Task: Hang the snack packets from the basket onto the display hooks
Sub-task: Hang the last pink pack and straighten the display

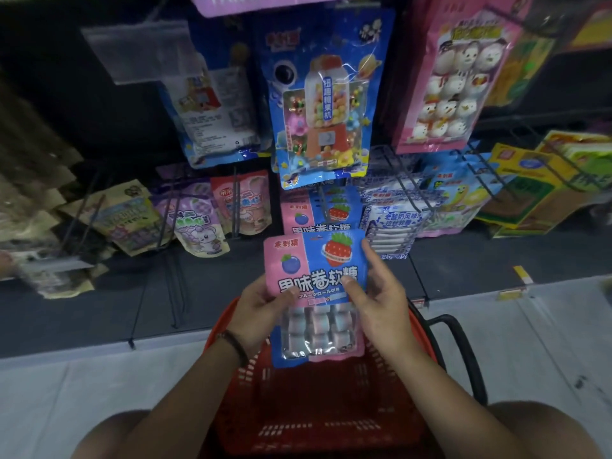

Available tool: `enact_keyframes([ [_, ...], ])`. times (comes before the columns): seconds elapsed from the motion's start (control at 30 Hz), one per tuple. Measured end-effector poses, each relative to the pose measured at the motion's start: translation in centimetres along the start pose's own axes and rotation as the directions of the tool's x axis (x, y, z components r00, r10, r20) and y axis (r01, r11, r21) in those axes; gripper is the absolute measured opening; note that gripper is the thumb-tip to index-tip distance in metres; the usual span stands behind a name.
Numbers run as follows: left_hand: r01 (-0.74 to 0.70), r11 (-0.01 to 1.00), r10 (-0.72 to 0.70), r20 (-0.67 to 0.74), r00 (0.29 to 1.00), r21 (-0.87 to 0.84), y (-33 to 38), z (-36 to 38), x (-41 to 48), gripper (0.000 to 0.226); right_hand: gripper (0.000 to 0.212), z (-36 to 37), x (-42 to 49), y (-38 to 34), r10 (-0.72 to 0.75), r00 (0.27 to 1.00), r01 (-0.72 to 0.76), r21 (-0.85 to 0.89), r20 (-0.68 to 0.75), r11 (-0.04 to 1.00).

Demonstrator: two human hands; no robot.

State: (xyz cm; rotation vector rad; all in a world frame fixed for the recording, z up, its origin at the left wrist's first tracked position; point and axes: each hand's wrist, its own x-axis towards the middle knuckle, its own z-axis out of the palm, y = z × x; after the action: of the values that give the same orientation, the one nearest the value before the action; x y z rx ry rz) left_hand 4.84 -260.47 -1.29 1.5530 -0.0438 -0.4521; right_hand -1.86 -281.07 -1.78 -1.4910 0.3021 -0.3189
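Note:
A pink and blue snack packet (316, 270) with a blueberry and a strawberry on it is held upright over the red basket (318, 402). My left hand (261, 313) grips its left edge, thumb on the front. My right hand (381, 299) holds its right edge, thumb on the front and fingers behind. Just beyond the packet, matching packets (319, 215) hang on a low display hook. The top of the held packet sits below and in front of them.
Blue candy-machine packets (319, 104) hang above. A pink snowman packet (457, 77) is at the upper right. White and blue packets (397, 220) hang right of the matching ones, purple and pink pouches (215, 217) to the left. The basket handle (460, 346) sticks out on the right.

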Motion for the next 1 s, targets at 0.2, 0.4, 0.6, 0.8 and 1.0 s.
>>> enact_keyframes([
  [0.2, -0.097, 0.995, 0.097, -0.016, 0.995, 0.005, 1.5, 0.5, -0.1, 0.027, 0.046, 1.1, -0.6, -1.4, -0.012, 0.996, 0.017, 0.054, -0.093, 0.998],
  [0.4, -0.194, 0.968, 0.209, -0.082, 0.975, 0.157, 3.4, 0.7, 3.2, 0.034, 0.019, -0.2, 2.7, -2.3, -0.061, 0.996, 0.045, -0.204, -0.069, 0.978],
  [0.6, -0.123, 0.945, 0.171, -0.139, 0.975, 0.303, 2.2, 2.3, 7.3, 0.037, 0.006, -2.0, 6.9, -1.7, -0.063, 0.997, 0.03, -0.555, -0.04, 0.831],
  [0.8, -0.037, 0.981, 0.055, -0.093, 0.994, 0.19, 0.6, 3.0, 7.8, 0.017, 0.011, -2.5, 8.2, 1.1, 0.142, 0.988, -0.153, -0.326, -0.06, 0.933],
  [1.0, 0.029, 0.997, -0.02, -0.128, 0.992, 0.068, 0.9, 3.5, 8.9, 0.017, 0.043, -1.8, 10.5, 1.9, 0.097, 0.989, -0.132, -0.357, -0.114, 0.925],
])
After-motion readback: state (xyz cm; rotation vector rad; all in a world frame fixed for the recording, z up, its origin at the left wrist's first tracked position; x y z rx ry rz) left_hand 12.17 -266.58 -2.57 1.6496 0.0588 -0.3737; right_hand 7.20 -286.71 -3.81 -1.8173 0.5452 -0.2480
